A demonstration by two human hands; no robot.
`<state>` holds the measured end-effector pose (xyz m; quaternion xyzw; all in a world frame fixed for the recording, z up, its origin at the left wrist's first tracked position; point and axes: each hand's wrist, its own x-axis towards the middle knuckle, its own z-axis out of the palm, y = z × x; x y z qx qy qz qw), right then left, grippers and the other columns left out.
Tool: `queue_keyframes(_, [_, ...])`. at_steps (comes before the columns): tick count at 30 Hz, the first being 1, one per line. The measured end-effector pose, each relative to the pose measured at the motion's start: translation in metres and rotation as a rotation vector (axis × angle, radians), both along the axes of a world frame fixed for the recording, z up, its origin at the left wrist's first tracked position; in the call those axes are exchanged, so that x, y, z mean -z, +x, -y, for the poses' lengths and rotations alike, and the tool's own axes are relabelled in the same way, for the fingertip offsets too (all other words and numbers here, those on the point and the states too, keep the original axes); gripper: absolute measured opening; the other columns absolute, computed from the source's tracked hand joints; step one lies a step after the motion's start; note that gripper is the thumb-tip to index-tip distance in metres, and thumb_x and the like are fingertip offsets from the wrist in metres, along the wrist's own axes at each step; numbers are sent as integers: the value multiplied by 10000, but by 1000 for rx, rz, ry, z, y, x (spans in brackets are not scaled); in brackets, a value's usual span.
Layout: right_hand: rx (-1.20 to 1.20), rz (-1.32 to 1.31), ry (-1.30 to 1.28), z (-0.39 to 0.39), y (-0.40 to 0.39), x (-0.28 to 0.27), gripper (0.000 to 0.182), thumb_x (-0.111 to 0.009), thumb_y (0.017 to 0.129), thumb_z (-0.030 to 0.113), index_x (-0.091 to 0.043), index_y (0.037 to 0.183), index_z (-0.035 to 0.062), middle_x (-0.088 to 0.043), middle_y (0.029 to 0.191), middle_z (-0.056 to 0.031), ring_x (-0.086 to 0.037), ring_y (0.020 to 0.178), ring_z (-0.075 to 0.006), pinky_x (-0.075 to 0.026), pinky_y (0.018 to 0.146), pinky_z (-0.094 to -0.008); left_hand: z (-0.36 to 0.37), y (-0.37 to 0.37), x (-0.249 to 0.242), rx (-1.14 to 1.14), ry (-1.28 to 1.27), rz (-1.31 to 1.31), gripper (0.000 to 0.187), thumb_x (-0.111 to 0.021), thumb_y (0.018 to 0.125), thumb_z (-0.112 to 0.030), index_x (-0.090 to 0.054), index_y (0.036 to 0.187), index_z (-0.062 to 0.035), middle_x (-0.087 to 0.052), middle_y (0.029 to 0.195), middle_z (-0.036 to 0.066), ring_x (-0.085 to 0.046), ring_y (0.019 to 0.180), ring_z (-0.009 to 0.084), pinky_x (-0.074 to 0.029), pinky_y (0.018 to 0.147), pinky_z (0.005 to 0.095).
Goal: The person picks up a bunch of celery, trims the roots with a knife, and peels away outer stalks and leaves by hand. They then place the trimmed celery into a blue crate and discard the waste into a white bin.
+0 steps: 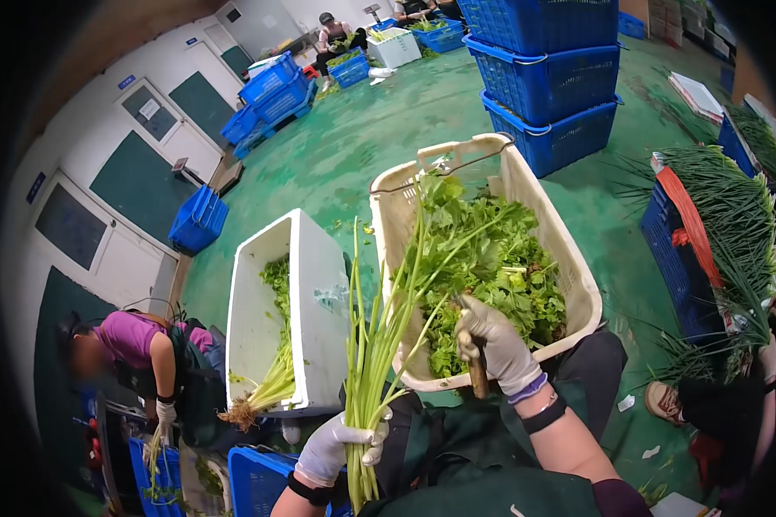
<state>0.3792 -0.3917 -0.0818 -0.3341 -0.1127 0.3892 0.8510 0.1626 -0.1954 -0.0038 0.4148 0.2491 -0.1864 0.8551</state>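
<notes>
My left hand (341, 450), in a pale glove, is closed round the lower stalks of a bunch of celery (372, 366). The stalks stand nearly upright, and their leafy tops lean over the cream plastic crate (582, 323) in front of me. My right hand (498, 346), also gloved, is closed on a knife (478, 372) at the crate's near edge. Its brown handle sticks out below my fist, while little of the blade shows. Loose celery leaves (513, 276) lie heaped inside the crate.
A white foam box (315, 319) with rooted celery (272, 383) stands on the left. Stacked blue crates (547, 133) rise behind the cream crate. Green onions (729, 207) fill a blue crate at right. A co-worker (138, 345) bends at the left; others sit far back.
</notes>
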Motion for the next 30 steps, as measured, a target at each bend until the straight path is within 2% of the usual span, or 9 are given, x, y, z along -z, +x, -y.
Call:
queue_keyframes(3, [83, -13, 50, -9, 13, 12, 555, -567, 967, 257, -337, 1378, -37, -486, 678, 1, -428, 512, -88, -422, 528, -257, 3, -2, -2, 12, 3, -41, 454, -688, 748, -100, -502, 1151, -11, -524, 758, 80, -502, 509, 168, -419, 499, 307])
queue_keyframes(5, [199, -174, -75, -13, 18, 22, 476, -556, 975, 274, -417, 1336, -3, -471, 671, 16, -422, 508, -80, -417, 519, -254, 3, -3, 1, 15, 4, -45, 452, -691, 747, -98, -504, 1150, -8, -527, 756, 85, -503, 511, 170, -420, 498, 308])
queue_keyframes(9, [236, -91, -236, 7, 21, 9, 348, -533, 987, 294, -553, 1229, 44, -462, 671, 35, -399, 511, -67, -392, 509, -228, 0, -4, 3, 1, 5, -33, 457, -694, 751, -96, -499, 1154, -5, -535, 758, 90, -504, 513, 175, -414, 505, 308])
queue_keyframes(15, [255, -38, -100, 2, 51, -6, 335, -591, 963, 253, -541, 1210, 32, -487, 677, 26, -424, 503, -57, -374, 474, -204, 1, -9, 6, 12, -4, -41, 459, -702, 753, -89, -498, 1152, 9, -530, 736, 103, -499, 508, 189, -419, 514, 316])
queue_keyframes(17, [273, 26, -180, -1, 67, 9, 415, -546, 983, 273, -468, 1316, 38, -467, 681, 18, -389, 506, -74, -387, 499, -235, 1, -13, 7, 31, -8, -48, 445, -701, 758, -73, -508, 1148, 23, -527, 725, 107, -500, 507, 189, -432, 521, 320])
queue_keyframes(20, [399, -48, -243, 7, 79, 13, 317, -555, 980, 242, -555, 1244, 67, -450, 680, 50, -371, 512, -53, -370, 476, -220, -3, -20, 13, 45, -25, -49, 486, -719, 770, -113, -509, 1185, 25, -551, 742, 84, -566, 572, 192, -476, 542, 301])
queue_keyframes(25, [538, 152, -324, 23, 44, -42, 310, -583, 966, 209, -605, 1217, 28, -484, 686, 40, -383, 515, -41, -325, 452, -188, -3, -14, 14, 58, 39, -46, 471, -721, 788, -116, -508, 1185, 22, -565, 759, 81, -594, 612, 202, -494, 563, 306])
queue_keyframes(27, [476, 177, -301, 29, 19, -67, 347, -622, 938, 194, -608, 1252, 47, -545, 717, 21, -443, 559, -33, -353, 484, -176, -2, -11, 18, 63, 86, -88, 455, -714, 812, -107, -507, 1198, 15, -578, 786, 76, -612, 645, 199, -515, 589, 316])
queue_keyframes(30, [28, 630, -393, 20, 0, -73, 437, -693, 876, 190, -599, 1285, 69, -624, 773, 7, -516, 613, -37, -413, 536, -199, -1, -9, 25, 96, 68, -94, 429, -707, 836, -111, -517, 1199, 14, -614, 868, 90, -634, 686, 194, -536, 619, 324])
